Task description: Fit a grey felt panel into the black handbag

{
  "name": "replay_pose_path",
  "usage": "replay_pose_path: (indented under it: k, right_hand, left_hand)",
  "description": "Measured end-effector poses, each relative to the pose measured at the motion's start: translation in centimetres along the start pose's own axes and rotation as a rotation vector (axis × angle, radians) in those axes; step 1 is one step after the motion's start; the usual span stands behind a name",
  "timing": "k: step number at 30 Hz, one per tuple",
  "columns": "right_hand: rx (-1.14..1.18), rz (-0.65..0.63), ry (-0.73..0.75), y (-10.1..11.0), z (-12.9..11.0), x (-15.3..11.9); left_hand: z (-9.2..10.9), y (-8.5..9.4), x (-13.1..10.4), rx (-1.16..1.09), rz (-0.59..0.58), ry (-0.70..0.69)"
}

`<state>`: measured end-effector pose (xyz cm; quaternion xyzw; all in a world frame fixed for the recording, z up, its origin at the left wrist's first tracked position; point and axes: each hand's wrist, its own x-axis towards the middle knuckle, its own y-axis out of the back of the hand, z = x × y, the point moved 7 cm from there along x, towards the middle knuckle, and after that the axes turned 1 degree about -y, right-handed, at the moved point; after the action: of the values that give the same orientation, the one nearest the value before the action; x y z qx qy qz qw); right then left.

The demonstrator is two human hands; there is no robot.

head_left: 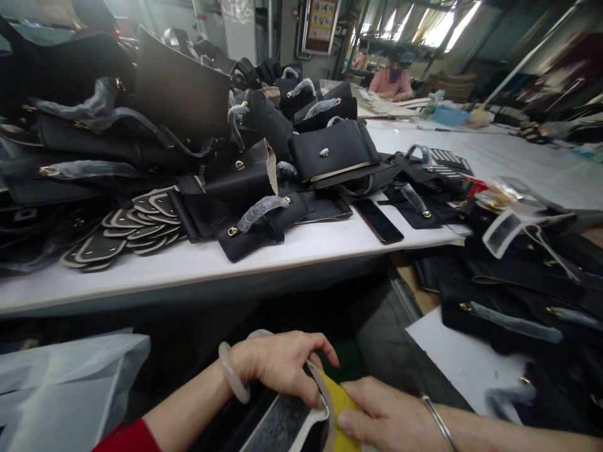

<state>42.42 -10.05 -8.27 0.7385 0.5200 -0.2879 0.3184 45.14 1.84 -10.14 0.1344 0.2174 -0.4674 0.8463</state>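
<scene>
At the bottom centre of the frame, the left hand [277, 364], with a pale translucent bangle on its wrist, curls its fingers [311, 392] down over the edge of a flat dark grey panel with a white rim [287, 427], clamped on it. Just to the right, the right hand [391, 417], wearing a thin metal bangle, presses its thumb on a yellow sheet [342, 402] lying against that panel; its other fingers are hidden under the sheet, so I cannot tell how they stand. Above the hands, the long white counter [301, 251] carries a heap of black leather handbags with gold clasps [334, 150], a fanned stack of black oval pieces with pale edges [127, 229] at the left, and a black phone [378, 221] near the counter's front edge. A person in pink [391, 80] sits far off, upper centre.
</scene>
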Motion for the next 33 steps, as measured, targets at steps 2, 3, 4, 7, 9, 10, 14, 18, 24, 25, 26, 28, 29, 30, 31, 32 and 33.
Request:
replay_pose_path:
  k: [2,3,4,7,9,10,14,18,24,25,26,28,29,30,31,32,33]
  right_hand:
    - [0.02,0.002,-0.001,-0.3,-0.1,0.1]
    - [0.036,-0.002,-0.001,-0.5,-0.1,0.1]
    - [0.055,-0.004,-0.001,-0.7,-0.1,0.2]
    - [0.111,0.014,0.0,-1.2,0.3,0.4]
    - [0.159,0.033,0.032,-1.5,0.4,0.5]
    - [0.186,0.033,0.053,-1.7,0.3,0.6]
    - [0.325,0.01,0.094,-2.5,0.1,0.9]
    - [0.403,0.035,0.135,-3.1,0.1,1.1]
    - [0.473,0.066,0.194,-3.9,0.4,1.6]
    - [0.485,0.073,0.193,-3.9,0.4,1.6]
    - [0.493,0.076,0.194,-4.0,0.4,1.7]
    - [0.488,0.078,0.193,-4.0,0.3,1.8]
    - [0.474,0.081,0.193,-4.0,0.3,1.9]
    - [0.455,0.083,0.192,-4.0,0.3,2.0]
    - [0.439,0.083,0.195,-4.0,0.3,2.1]
    - [0.427,0.088,0.199,-4.1,0.2,2.2]
    - [0.424,0.098,0.202,-4.1,0.2,2.4]
  left_hand:
    - [0.0,0.1,0.0,0.027,-0.004,-0.012]
    - [0.0,0.1,0.0,0.035,-0.006,-0.018]
    - [0.0,0.1,-0.1,0.039,-0.01,-0.024]
    - [0.1,0.2,-0.2,0.047,-0.01,-0.042]
    - [0.2,0.3,-0.3,0.047,-0.01,-0.05]
    - [0.3,0.3,-0.4,0.048,-0.01,-0.052]
    - [0.2,0.5,-0.6,0.066,0.013,-0.061]
    - [0.2,0.6,-0.6,0.084,0.032,-0.099]
    - [0.3,0.6,-0.6,0.091,0.032,-0.113]
    - [0.2,0.7,-0.6,0.093,0.034,-0.11]
    - [0.1,0.7,-0.6,0.094,0.037,-0.108]
    - [-0.1,0.7,-0.5,0.087,0.038,-0.111]
    - [-0.2,0.6,-0.4,0.075,0.031,-0.118]
    - [-0.2,0.5,-0.2,0.056,0.02,-0.126]
    - [-0.3,0.4,-0.1,0.032,0.008,-0.132]
    - [-0.3,0.2,0.1,0.008,-0.002,-0.137]
    - [-0.4,0.1,0.1,-0.018,-0.009,-0.138]
